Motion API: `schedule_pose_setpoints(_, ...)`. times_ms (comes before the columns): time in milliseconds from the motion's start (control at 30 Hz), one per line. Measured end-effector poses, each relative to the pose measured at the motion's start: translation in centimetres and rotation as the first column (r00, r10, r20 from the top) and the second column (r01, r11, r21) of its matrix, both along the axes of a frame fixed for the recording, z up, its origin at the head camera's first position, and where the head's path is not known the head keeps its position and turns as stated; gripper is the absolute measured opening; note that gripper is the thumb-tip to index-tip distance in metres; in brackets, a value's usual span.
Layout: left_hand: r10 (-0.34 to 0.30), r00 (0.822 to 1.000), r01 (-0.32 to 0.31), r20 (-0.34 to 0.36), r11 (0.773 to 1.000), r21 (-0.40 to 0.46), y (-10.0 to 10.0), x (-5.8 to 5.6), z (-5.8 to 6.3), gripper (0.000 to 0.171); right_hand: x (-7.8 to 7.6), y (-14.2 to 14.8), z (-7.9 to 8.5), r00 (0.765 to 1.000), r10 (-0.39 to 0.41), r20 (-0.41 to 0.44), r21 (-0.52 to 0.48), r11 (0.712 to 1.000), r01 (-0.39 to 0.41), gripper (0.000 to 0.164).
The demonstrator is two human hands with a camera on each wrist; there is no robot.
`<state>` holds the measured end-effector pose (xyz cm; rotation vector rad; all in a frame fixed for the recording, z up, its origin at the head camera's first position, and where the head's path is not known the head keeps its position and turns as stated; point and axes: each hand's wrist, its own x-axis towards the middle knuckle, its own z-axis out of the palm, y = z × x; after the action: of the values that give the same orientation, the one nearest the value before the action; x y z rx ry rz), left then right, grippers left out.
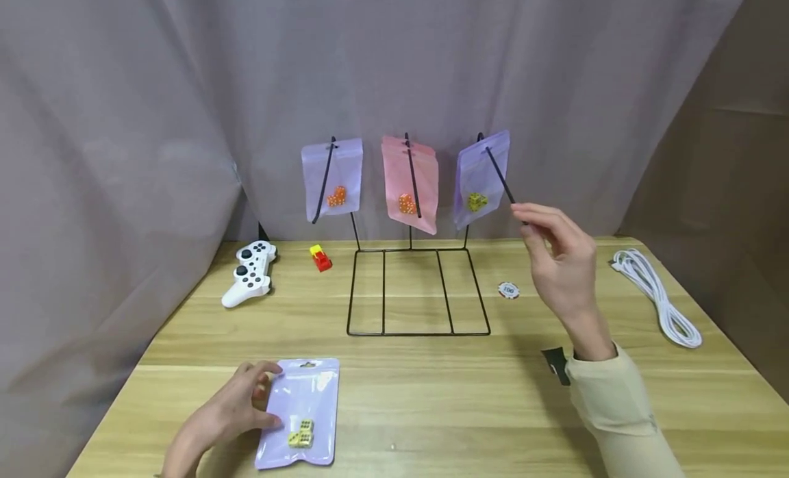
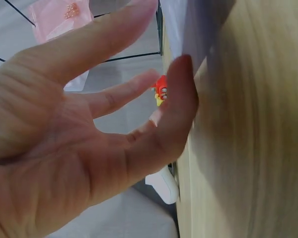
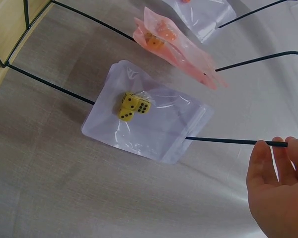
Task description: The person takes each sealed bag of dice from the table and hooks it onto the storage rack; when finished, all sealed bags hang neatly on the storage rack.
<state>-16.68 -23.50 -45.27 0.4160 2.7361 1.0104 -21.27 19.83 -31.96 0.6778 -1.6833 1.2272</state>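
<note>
A black wire display rack (image 1: 419,334) stands on the table with three hanging prongs. My right hand (image 1: 557,259) pinches the front end of the right prong (image 3: 228,141) between thumb and fingertips. On that prong hangs a lilac pouch (image 3: 164,121) with several yellow dice (image 3: 131,104). Pink pouches (image 1: 425,163) with orange dice hang from the middle prong, and another lilac pouch (image 1: 314,170) with orange dice from the left one. Down at the front left, my left hand (image 1: 231,403) touches the left edge of a lilac pouch (image 1: 296,392) lying flat, thumb and forefinger spread apart. Three gold-coloured dice (image 1: 302,435) show inside it.
A white game controller (image 1: 251,272) and a small red and yellow toy (image 1: 320,259) lie left of the rack. To its right are a poker chip (image 1: 509,290), a coiled white cable (image 1: 659,296) and a dark flat piece (image 1: 556,363) by the right sleeve. Grey cloth (image 1: 370,53) hangs behind.
</note>
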Motion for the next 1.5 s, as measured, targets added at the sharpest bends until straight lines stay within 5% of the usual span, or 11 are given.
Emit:
schedule_pose_setpoints(367,-0.098,0.988,0.072,0.116,0.975,0.209,0.2,-0.6,0.7,0.05,0.0,0.0,0.1,1.0,-0.005,-0.009,-0.01,1.0,0.004,0.023)
schedule_pose_setpoints(733,-0.145,0.989,0.136,0.01,0.946,0.293,0.2,-0.6,0.6,0.031,0.0,0.0,0.0,1.0,-0.01,0.008,0.004,1.0,0.01,0.024)
schedule_pose_setpoints(1067,-0.056,0.998,0.061,-0.029,0.965,0.257,0.5,-0.4,0.7,0.032,0.2,-0.2,0.1,1.0,-0.015,0.009,0.012,1.0,0.015,0.024)
schedule_pose_setpoints(1300,0.032,0.999,-0.032,0.004,0.948,0.317,1.2,-0.3,0.8,0.037,0.2,-0.1,0.1,1.0,-0.015,0.018,0.016,1.0,0.015,0.024)
schedule_pose_setpoints(1500,0.114,0.993,-0.096,-0.02,0.91,0.402,2.0,-0.4,0.9,0.042,0.1,0.0,0.0,1.0,-0.011,0.018,0.011,1.0,0.011,0.024)
